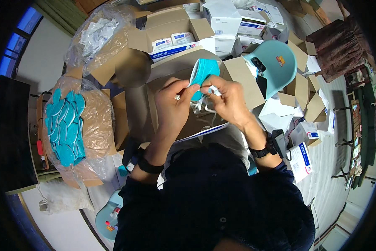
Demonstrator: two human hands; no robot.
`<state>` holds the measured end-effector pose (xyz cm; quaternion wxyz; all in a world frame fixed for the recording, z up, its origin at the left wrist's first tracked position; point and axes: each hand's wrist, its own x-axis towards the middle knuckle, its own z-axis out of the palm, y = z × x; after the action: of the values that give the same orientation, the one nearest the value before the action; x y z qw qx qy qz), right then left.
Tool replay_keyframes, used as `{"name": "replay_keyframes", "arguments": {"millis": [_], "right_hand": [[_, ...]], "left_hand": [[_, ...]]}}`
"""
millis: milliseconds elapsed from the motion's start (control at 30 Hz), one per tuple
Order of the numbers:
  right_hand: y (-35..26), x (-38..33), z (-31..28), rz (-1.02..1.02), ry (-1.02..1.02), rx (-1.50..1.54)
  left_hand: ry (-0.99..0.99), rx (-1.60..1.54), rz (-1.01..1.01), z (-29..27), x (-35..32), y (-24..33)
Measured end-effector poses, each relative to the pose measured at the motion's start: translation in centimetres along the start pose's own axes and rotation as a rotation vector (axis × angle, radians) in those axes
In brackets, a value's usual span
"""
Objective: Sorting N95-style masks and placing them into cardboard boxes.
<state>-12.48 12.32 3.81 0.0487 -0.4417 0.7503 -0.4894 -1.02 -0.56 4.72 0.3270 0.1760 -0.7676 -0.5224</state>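
As two hands (pixel 200 102) pinch, one teal mask (pixel 204 71)

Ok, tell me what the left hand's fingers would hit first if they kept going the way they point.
The left hand points up and right; its fingers already touch the folded teal face mask. Beyond it probably lies the cardboard flap, though depth is unclear.

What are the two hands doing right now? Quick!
Left hand: closed, pinching the teal mask.
Right hand: closed, pinching the same mask and its white straps.
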Motion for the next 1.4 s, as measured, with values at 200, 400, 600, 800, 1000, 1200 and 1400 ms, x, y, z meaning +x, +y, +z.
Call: {"name": "replay_keyframes", "arguments": {"millis": [200,400,600,800,1000,1200,1400], "right_hand": [[1.1,1.5,-4.9,0.146,0.268,0.105],[-2.5,0.3,0.9,0.256,0.156,0.672],[-3.2,0.2,2.9,0.46,0.031,0.92],[-0.8,0.6,0.3,-0.032,0.081,0.114],[1.4,1.1,-3.7,0.191,0.198,0.169],[-3.3,1.4,0.5,0.121,-0.033,0.688],[-2.7,0.8,0.8,0.248,-0.139,0.713]], "left_hand": [[0.214,0.15,-0.01,-4.6,0.8,2.0],[0.261,-0.128,-0.1,-2.8,1.2,1.7],[0.275,-0.264,-0.023,-0.5,0.3,1.3],[0.204,-0.242,-0.068,-3.0,-0.6,1.8],[0.357,-0.451,-0.089,-7.1,1.0,3.5],[0.055,-0.407,-0.263,-4.1,1.5,2.3],[-0.199,-0.24,-0.237,-3.3,0.3,1.4]]}}
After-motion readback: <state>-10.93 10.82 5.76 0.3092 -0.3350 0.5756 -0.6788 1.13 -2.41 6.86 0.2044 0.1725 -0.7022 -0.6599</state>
